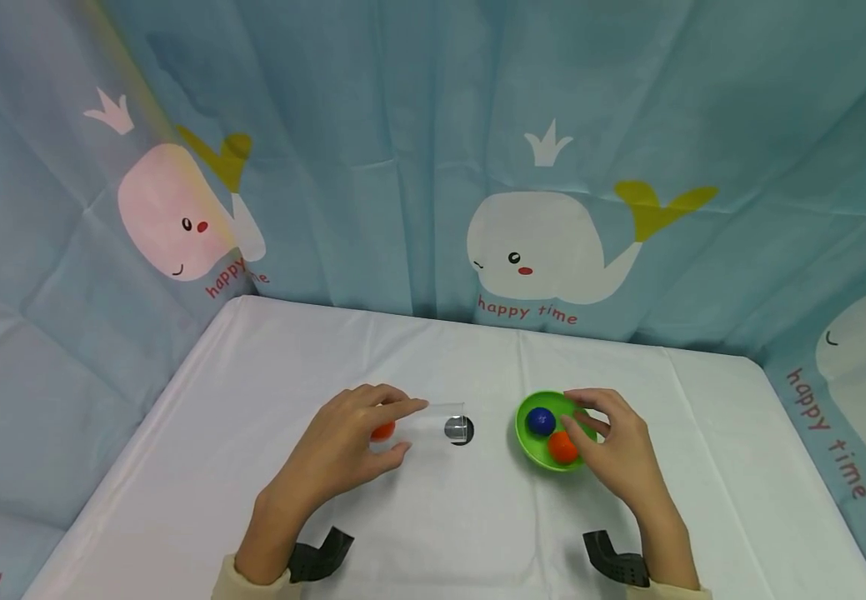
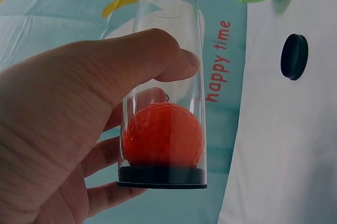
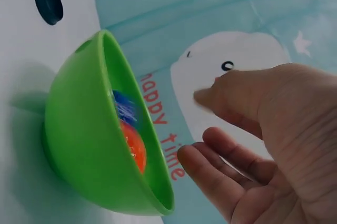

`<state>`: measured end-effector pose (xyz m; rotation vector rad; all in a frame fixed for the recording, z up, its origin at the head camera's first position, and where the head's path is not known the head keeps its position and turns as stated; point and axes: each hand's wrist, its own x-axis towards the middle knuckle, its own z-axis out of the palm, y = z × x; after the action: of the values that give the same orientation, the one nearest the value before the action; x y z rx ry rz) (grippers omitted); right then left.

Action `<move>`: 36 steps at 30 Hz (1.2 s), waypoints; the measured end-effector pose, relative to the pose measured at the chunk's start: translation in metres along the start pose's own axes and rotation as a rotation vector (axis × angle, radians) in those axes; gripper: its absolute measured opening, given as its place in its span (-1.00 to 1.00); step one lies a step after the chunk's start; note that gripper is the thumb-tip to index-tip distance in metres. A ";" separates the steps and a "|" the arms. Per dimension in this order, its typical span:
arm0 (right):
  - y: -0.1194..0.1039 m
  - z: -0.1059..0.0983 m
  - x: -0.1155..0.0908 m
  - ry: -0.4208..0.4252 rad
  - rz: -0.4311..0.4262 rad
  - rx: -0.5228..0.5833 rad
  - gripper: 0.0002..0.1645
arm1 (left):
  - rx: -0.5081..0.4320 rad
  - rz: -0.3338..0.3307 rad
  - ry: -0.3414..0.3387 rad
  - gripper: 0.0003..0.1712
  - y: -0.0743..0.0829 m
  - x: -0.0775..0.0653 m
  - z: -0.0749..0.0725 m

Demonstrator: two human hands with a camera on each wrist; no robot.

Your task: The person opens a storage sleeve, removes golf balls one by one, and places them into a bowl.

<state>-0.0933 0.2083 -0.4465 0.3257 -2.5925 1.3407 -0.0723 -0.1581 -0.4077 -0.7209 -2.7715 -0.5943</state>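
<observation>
My left hand point(image 1: 346, 433) grips a clear plastic tube point(image 2: 171, 11), its far end pointing right in the head view. Inside the tube an orange golf ball point(image 2: 163, 135) sits against the black cap point(image 2: 162, 177) that closes one end. A green bowl point(image 3: 73, 134) holds a blue ball point(image 1: 541, 421) and an orange ball point(image 1: 563, 447). Over the bowl's right rim hovers my right hand point(image 1: 616, 446), thumb and fingers apart with nothing between them. A loose black cap point(image 2: 295, 57) lies on the table, partly behind the tube's end in the head view.
A white cloth covers the table point(image 1: 440, 525). Blue curtains point(image 1: 402, 167) printed with whales hang along the back and sides. A black wrist mount point(image 1: 322, 557) is strapped at the left wrist, another point(image 1: 616, 560) at the right.
</observation>
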 end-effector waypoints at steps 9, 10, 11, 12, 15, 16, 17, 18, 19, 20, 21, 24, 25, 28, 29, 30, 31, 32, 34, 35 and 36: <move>-0.003 -0.002 -0.001 0.021 -0.029 0.019 -0.64 | 0.011 -0.008 -0.004 -0.38 0.001 -0.001 0.000; -0.003 -0.002 -0.001 0.019 -0.035 0.028 -0.64 | 0.012 -0.010 -0.004 -0.37 0.001 -0.001 0.000; -0.004 -0.003 -0.001 0.015 -0.041 0.041 -0.65 | 0.013 -0.012 -0.005 -0.37 0.001 -0.001 0.000; -0.004 -0.004 -0.001 0.008 -0.042 0.054 -0.65 | 0.013 -0.013 -0.006 -0.37 0.001 -0.002 0.000; -0.007 -0.005 0.000 -0.009 -0.043 0.097 -0.65 | 0.016 -0.013 -0.005 -0.36 0.001 -0.002 -0.001; -0.007 -0.006 0.000 -0.015 -0.041 0.112 -0.65 | 0.015 -0.012 -0.004 -0.36 0.001 -0.001 -0.001; -0.008 -0.006 0.000 -0.022 -0.036 0.123 -0.65 | 0.015 -0.009 -0.002 -0.36 0.001 -0.001 -0.001; -0.008 -0.006 0.000 -0.027 -0.028 0.129 -0.65 | 0.016 -0.008 -0.001 -0.37 0.001 -0.001 -0.001; -0.008 -0.005 0.000 -0.030 -0.027 0.140 -0.65 | 0.017 -0.006 0.000 -0.37 0.001 -0.001 -0.001; -0.008 -0.005 0.000 -0.034 -0.024 0.146 -0.65 | 0.016 -0.004 0.000 -0.37 0.001 -0.001 -0.001; -0.008 -0.004 0.000 -0.038 -0.017 0.154 -0.65 | 0.015 -0.003 0.001 -0.37 0.001 -0.001 -0.001; -0.009 -0.002 0.000 -0.050 -0.008 0.173 -0.65 | 0.014 -0.002 0.001 -0.37 0.001 -0.001 -0.002; -0.009 -0.001 0.000 -0.053 -0.006 0.184 -0.65 | 0.013 -0.002 0.002 -0.37 0.001 -0.001 -0.002; -0.012 0.002 0.000 -0.069 -0.002 0.208 -0.65 | 0.013 0.000 0.005 -0.37 0.001 -0.001 -0.002; -0.013 0.003 0.001 -0.075 -0.001 0.215 -0.65 | 0.013 0.000 0.005 -0.37 0.001 -0.001 -0.002; -0.014 0.005 0.001 -0.081 0.000 0.219 -0.64 | 0.014 -0.001 0.005 -0.37 0.001 -0.001 -0.002; -0.015 0.006 0.001 -0.087 0.002 0.227 -0.64 | 0.015 -0.003 0.005 -0.37 0.001 -0.002 -0.003; -0.016 0.007 0.001 -0.093 0.003 0.232 -0.63 | 0.017 -0.006 0.004 -0.37 0.001 -0.002 -0.003; -0.018 0.010 0.001 -0.099 0.005 0.240 -0.62 | 0.018 -0.013 0.002 -0.37 0.001 -0.002 -0.004; -0.019 0.010 0.001 -0.102 0.006 0.244 -0.62 | 0.019 -0.016 0.001 -0.37 0.001 -0.002 -0.004; -0.020 0.011 0.001 -0.106 0.006 0.252 -0.62 | 0.020 -0.018 0.001 -0.37 0.001 -0.002 -0.004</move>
<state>-0.0898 0.1877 -0.4369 0.4400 -2.5083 1.6995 -0.0693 -0.1597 -0.4039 -0.6915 -2.7822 -0.5696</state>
